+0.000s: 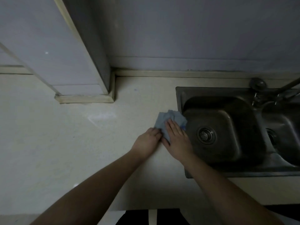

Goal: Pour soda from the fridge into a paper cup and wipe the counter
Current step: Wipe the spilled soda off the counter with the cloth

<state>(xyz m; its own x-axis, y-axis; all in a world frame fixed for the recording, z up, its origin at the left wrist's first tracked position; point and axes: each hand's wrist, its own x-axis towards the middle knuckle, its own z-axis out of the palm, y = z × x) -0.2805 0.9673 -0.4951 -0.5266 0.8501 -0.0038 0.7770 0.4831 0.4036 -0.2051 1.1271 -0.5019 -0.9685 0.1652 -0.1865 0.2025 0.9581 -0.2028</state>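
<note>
Right hand (176, 135) pressing flat on the cloth (168, 120) at the counter's (81, 151) sink-side edge, left hand (148, 142) pinching its near corner.

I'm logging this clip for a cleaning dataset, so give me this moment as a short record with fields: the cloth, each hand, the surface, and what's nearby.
cloth: crumpled blue-grey cleaning cloth, lying on the counter beside the sink's left edge
right hand: right hand pressing flat on the cloth, fingers straight
left hand: left hand at the cloth's near-left corner, fingers curled at its edge
surface: pale speckled countertop, with a faint whitish smear left of the cloth
nearby: stainless steel double sink with round drain; metal faucet at the back
cup and soda: not in view
</note>
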